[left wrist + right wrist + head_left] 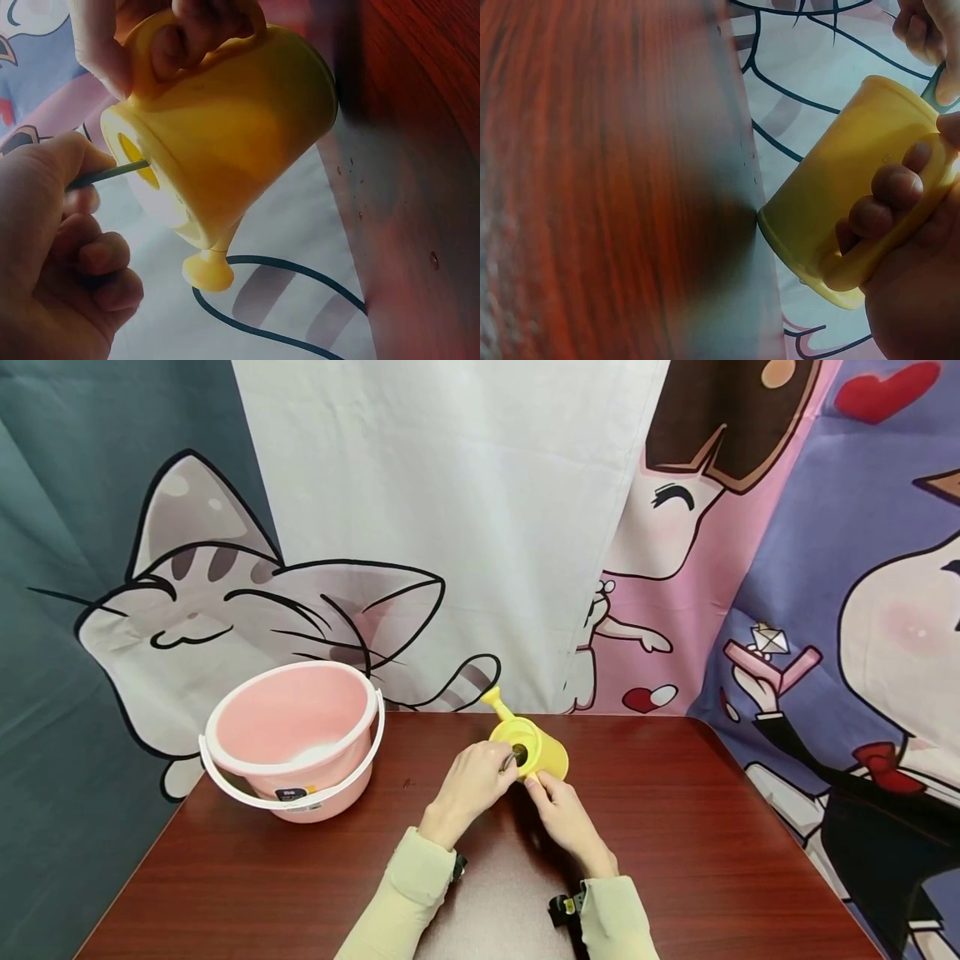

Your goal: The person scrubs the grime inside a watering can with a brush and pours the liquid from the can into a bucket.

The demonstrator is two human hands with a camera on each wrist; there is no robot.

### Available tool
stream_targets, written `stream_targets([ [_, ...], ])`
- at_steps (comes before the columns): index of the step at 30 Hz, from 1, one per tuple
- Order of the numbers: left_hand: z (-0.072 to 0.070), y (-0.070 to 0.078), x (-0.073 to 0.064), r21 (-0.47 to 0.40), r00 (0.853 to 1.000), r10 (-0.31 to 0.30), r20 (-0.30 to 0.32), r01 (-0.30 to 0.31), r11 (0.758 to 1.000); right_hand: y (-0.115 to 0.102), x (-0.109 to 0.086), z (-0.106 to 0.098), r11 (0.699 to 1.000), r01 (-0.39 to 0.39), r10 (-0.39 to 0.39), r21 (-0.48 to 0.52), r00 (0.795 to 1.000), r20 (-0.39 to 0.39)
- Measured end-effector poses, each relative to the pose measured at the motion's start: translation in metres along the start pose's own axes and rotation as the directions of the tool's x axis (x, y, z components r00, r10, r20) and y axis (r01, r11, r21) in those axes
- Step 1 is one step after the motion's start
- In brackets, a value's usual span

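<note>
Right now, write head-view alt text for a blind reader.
A person's right hand holds a tilted yellow watering can; their left hand pinches a thin dark rod at its opening. A round pink bucket stands left on the reddish-brown table.

I see pale yellow-green sleeves [388, 906] ending in wide, plain cuffs [422, 868], and small black devices [561, 910] at both wrists, the right one bearing a yellow mark [569, 907].

On the table [712, 843], a bucket [341, 772] is placed at the left; to its right, a watering can [551, 752] is held, with a rod [112, 174] inserted in its mouth; behind the table, a cloth [450, 527] is hung.
</note>
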State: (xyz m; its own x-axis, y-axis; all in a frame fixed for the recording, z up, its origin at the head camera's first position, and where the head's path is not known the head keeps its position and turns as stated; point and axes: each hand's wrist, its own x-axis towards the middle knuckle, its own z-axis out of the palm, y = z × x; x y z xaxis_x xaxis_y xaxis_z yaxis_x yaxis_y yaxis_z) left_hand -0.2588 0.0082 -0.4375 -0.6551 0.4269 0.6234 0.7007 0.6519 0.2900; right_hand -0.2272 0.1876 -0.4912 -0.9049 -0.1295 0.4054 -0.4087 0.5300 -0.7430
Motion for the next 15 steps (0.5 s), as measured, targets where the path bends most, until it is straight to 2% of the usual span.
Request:
stream_targets([
  [6,0.0007,0.0013,-0.0008,0.031,0.999,-0.026,0.032,0.025,0.999,0.0018,0.0001,0.0005,1.0,0.008,-0.008,0.004,1.0,0.0],
  [15,0.0007,0.0036,-0.0001,0.035,0.999,-0.004,0.036,0.003,0.999,0.0022,0.0007,0.0004,1.0,0.002,-0.002,0.001,1.0,0.003],
])
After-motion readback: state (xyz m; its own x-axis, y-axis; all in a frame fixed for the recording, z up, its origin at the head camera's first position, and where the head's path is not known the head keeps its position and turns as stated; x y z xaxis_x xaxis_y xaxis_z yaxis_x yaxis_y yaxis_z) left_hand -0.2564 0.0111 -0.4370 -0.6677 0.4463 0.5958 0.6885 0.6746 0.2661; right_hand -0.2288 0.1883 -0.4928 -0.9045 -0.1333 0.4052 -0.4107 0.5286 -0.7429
